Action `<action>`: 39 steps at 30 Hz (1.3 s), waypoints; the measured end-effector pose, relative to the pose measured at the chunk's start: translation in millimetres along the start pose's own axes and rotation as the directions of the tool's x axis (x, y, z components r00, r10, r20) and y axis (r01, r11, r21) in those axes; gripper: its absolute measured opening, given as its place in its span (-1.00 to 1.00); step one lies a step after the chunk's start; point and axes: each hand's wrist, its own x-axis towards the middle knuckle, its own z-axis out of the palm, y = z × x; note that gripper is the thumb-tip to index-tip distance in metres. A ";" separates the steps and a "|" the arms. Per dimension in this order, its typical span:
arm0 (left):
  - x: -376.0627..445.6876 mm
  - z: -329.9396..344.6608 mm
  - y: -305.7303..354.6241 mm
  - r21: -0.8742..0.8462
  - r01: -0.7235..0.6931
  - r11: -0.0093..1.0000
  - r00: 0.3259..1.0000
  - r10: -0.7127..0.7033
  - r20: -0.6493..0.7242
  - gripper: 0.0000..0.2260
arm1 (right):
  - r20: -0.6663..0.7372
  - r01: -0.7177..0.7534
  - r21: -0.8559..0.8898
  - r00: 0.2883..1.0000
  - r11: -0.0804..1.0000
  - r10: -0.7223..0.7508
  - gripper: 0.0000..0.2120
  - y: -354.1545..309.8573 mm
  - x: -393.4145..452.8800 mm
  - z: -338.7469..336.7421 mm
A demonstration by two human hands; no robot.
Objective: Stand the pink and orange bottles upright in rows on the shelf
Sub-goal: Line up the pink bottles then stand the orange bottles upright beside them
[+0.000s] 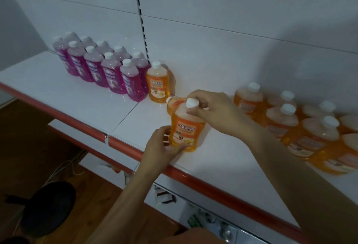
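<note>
An orange bottle (186, 129) with a white cap stands near the front of the white shelf (81, 98). My left hand (162, 147) grips its base and my right hand (211, 108) pinches its neck below the cap. A second orange bottle (173, 102) shows partly behind it, its pose unclear. One orange bottle (157, 83) stands upright by the back wall, beside two rows of upright pink bottles (100, 65). Several more orange bottles (302, 127) crowd the shelf on the right.
The shelf has a red front lip (126, 146) and a white back panel with a slotted upright (141, 17). A lower shelf (203, 212) holds small items. A black stool (48, 207) stands on the wooden floor at lower left.
</note>
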 end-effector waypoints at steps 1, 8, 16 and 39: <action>-0.1 7.4 4.9 -0.015 -0.017 1.000 1.000 0.017 0.017 -0.47 | -0.010 -0.013 -0.009 1.000 1.000 0.013 -0.84 3.7 -4.5 -8.5; 27.7 74.7 39.6 0.014 -0.187 0.982 0.975 0.183 0.128 -0.56 | -0.060 -0.141 -0.234 0.990 0.962 0.130 -0.86 35.0 -27.2 -58.6; 72.7 130.5 67.5 0.131 -0.249 0.960 0.959 0.226 0.170 -0.60 | -0.147 -0.255 -0.450 0.966 0.856 0.211 -0.77 70.1 -30.6 -75.9; 68.2 -36.0 -8.8 -0.011 0.054 0.998 0.958 -0.055 -0.283 -0.65 | -0.236 0.047 -0.241 0.966 0.969 -0.106 -0.49 -3.0 94.7 46.3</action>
